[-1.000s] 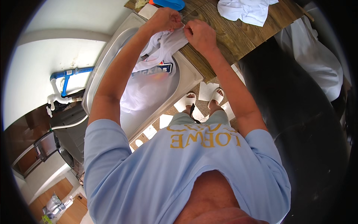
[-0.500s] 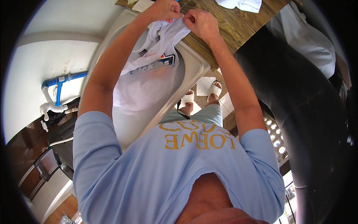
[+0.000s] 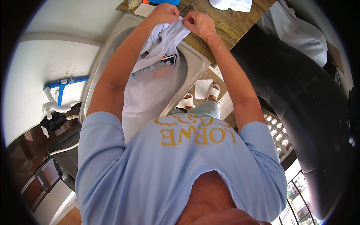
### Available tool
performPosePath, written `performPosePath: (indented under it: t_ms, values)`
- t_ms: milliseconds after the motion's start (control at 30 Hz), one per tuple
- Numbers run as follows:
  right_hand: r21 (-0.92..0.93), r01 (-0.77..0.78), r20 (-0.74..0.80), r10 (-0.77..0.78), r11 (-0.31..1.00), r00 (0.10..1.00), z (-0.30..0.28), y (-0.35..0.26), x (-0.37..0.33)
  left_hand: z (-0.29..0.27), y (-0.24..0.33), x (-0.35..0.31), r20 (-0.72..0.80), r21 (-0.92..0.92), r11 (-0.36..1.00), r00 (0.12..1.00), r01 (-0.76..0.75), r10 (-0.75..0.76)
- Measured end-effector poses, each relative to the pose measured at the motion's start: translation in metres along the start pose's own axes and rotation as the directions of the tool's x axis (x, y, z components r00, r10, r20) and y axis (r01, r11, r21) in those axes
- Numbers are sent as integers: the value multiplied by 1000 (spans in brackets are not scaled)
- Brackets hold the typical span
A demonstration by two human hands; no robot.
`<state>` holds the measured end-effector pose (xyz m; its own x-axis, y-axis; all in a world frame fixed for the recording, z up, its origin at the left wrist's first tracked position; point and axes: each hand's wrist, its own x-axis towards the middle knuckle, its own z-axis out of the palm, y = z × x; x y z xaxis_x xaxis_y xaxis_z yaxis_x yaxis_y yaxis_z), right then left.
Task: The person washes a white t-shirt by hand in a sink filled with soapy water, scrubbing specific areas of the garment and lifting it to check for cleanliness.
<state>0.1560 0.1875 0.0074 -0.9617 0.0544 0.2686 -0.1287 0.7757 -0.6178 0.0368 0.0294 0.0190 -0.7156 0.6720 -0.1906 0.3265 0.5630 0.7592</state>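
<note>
A thin white sleeveless shirt [image 3: 152,88] with a dark printed patch on its front hangs down into the pale basin [image 3: 198,67]. My left hand [image 3: 164,14] pinches its upper edge at the far side of the basin. Close beside it, my right hand [image 3: 200,24] has its thumb and fingers closed on the same edge, near the wooden board. Only a small gap separates the two hands. Folds of the shirt droop below them, and its lower part lies inside the basin, partly hidden by my left arm and my torso.
A wooden board [image 3: 225,30] adjoins the basin's far right, with a folded white cloth [image 3: 234,3] on it. A blue object [image 3: 165,2] sits past my left hand. Blue pipe and a white tap [image 3: 52,105] are on the left wall. A large black covered shape [image 3: 285,86] stands at right.
The view has shifted slightly, showing more of the blue object. Both hands keep their pinch on the shirt, whose printed front now hangs a little straighter.
</note>
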Motion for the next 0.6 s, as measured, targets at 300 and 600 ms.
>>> performPosePath:
  t_ms: [300,600]
  values:
    - [-8,20,4,-20,1000,1000,-1,9,1,31,13,-31,-391,466,882,876,-74,281]
    - [-42,206,242,-190,978,952,-9,24,21,54,6,-45,-577,323,938,811,123,92]
